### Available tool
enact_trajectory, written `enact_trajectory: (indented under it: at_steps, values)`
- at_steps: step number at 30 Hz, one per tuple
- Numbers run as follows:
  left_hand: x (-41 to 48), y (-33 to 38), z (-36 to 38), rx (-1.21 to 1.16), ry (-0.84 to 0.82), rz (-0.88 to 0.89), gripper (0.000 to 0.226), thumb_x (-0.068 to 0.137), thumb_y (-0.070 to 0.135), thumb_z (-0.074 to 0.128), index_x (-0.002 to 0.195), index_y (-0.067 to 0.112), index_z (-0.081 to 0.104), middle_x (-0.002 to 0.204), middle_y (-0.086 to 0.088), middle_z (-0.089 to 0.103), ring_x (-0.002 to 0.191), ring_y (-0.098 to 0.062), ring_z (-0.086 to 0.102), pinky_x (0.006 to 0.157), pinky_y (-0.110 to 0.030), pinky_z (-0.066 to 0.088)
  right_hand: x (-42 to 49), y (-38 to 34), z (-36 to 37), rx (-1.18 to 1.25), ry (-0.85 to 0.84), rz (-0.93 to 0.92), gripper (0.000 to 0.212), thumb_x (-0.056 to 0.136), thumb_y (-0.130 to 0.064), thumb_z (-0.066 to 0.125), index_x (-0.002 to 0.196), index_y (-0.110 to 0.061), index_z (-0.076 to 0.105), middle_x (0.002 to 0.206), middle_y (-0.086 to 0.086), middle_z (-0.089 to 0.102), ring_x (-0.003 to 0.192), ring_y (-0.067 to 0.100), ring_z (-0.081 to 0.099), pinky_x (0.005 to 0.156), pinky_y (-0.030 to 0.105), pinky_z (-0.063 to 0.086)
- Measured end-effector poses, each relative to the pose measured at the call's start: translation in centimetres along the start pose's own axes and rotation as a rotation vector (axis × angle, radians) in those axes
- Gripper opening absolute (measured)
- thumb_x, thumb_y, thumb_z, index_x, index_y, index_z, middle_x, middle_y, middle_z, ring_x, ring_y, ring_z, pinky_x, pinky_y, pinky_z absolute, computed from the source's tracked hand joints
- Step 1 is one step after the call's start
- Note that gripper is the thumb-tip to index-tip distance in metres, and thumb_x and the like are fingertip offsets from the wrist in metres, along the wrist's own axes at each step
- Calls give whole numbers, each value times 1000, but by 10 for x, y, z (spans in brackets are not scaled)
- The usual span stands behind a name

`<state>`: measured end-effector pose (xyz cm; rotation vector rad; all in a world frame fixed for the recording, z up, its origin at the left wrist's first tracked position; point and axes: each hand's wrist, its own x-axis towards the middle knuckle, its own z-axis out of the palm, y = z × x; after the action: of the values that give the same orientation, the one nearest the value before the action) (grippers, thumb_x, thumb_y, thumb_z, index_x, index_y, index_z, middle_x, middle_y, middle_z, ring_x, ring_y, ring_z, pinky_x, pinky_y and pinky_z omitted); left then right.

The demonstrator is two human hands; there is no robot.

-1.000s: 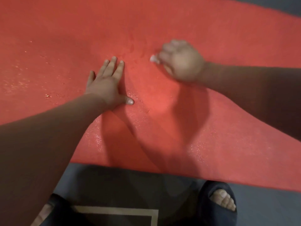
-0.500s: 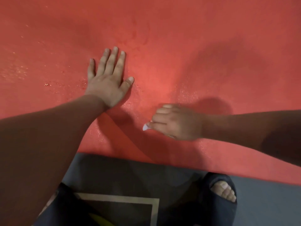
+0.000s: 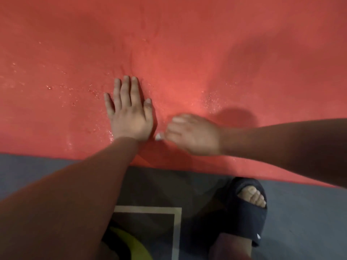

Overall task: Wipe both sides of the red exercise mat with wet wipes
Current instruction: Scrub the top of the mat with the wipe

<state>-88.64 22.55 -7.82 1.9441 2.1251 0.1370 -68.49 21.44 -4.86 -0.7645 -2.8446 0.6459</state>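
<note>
Judged at risk of rucking or sliding the red exercise mat point(image 3: 187, 44) along its near edge on the floor point(image 3: 28, 166), through hard strokes against only a flat, open left hand point(image 3: 129, 113) pinning it. Wet wipe point(image 3: 159, 136) found pinched in the curled, blurred right hand point(image 3: 193, 136), just beside the left wrist, pressed onto the mat, only a white corner showing.
</note>
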Motion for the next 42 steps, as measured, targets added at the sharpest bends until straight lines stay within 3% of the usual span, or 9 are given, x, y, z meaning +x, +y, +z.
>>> enact_trajectory:
  at_steps: [3, 6, 12, 17, 22, 27, 34, 36, 42]
  values:
    - [-3, 2, 6, 39, 62, -5, 66, 103, 42, 36, 162, 15, 25, 169, -6, 23, 158, -24, 10, 126, -56, 5, -17, -21, 0, 148, -114, -55, 18, 103, -26, 54, 105, -14, 67, 86, 0, 56, 81, 22, 55, 83, 30, 37]
    - [-4, 1, 7, 53, 101, 6, 67, 101, 42, 38, 162, 15, 28, 168, -5, 26, 158, -24, 14, 126, -55, 7, -8, 19, -11, 27, -112, -203, 29, 107, -23, 44, 105, -5, 66, 86, 9, 56, 79, 30, 52, 75, 41, 37]
    - [-5, 1, 7, 60, 134, 18, 66, 102, 42, 37, 161, 15, 28, 168, -5, 27, 157, -26, 16, 126, -56, 9, -6, 38, -14, -82, 116, 163, 27, 106, -22, 41, 110, -5, 62, 92, 16, 58, 83, 34, 54, 72, 46, 48]
    - [-6, 2, 7, 72, 140, 25, 66, 102, 42, 36, 161, 15, 28, 167, -6, 28, 157, -26, 16, 126, -55, 9, -44, -34, 10, 91, -69, 27, 31, 104, -29, 42, 115, -14, 67, 85, 3, 58, 82, 24, 56, 78, 36, 45]
    - [-7, 1, 7, 68, 164, 20, 64, 102, 41, 38, 160, 16, 31, 167, -5, 30, 157, -25, 18, 126, -54, 9, -38, 3, -15, 25, -139, -181, 33, 108, -26, 39, 105, -7, 66, 83, 7, 55, 80, 25, 47, 76, 38, 38]
    - [-6, 1, 7, 58, 172, 23, 65, 101, 40, 39, 160, 15, 31, 166, -6, 31, 156, -26, 19, 126, -54, 10, -36, 37, -29, -86, 51, 238, 44, 109, -28, 25, 102, -4, 60, 89, 16, 57, 81, 34, 53, 78, 44, 42]
    - [-7, 0, 8, 49, 175, 28, 65, 100, 39, 40, 160, 14, 32, 166, -7, 32, 156, -27, 19, 126, -54, 9, -96, -35, -1, 14, -258, -102, 40, 112, -27, 26, 108, -11, 63, 88, 3, 58, 82, 24, 54, 76, 42, 49]
    - [-8, 0, 8, 49, 164, 25, 65, 100, 39, 39, 160, 14, 32, 166, -7, 31, 156, -27, 19, 126, -53, 9, -88, -16, -11, -78, -195, -179, 44, 112, -23, 28, 103, -6, 68, 82, 5, 59, 75, 26, 54, 69, 41, 47]
    - [-7, 2, 6, 40, 149, 28, 65, 101, 39, 38, 160, 15, 29, 166, -7, 30, 156, -27, 17, 126, -53, 8, -78, 42, -38, -170, 41, 263, 46, 111, -30, 29, 103, -1, 64, 89, 16, 60, 80, 34, 55, 77, 44, 45]
